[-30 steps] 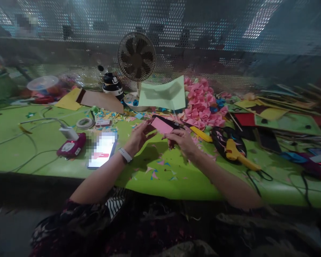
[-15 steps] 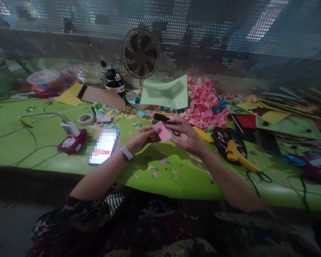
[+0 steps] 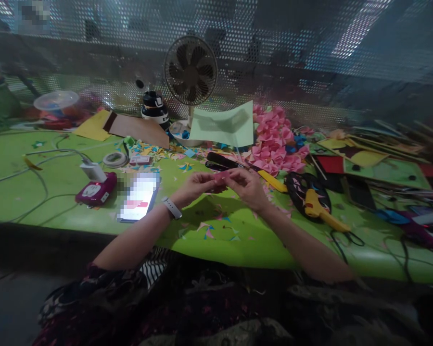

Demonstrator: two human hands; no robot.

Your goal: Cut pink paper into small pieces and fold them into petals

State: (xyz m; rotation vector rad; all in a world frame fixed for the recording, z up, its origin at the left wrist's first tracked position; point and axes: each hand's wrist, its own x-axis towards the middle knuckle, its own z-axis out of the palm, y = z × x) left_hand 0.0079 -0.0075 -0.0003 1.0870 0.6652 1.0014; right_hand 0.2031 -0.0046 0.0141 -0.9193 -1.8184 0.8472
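A small piece of pink paper (image 3: 222,178) is pinched between my two hands above the green table (image 3: 216,250). My left hand (image 3: 195,187) is closed on its left side, my right hand (image 3: 247,187) on its right side. The paper looks bent or folded, and the fingertips cover part of it. Just behind the hands lie black-handled scissors (image 3: 218,159). Pink, blue and white paper scraps (image 3: 205,228) are strewn below the hands. Beyond my right hand rises a heap of folded pink paper pieces (image 3: 274,139).
A lit phone (image 3: 139,198) and a purple power socket (image 3: 96,189) lie on the left. On the right are a yellow glue gun (image 3: 323,211) and a black roundish object (image 3: 298,194). A fan (image 3: 191,72), a dark bottle (image 3: 154,110) and a pale green sheet (image 3: 223,126) stand behind.
The pink paper, seen flat before, now appears bent and smaller. My right hand has moved slightly left and its fingers have closed on the paper; the scissors show more.
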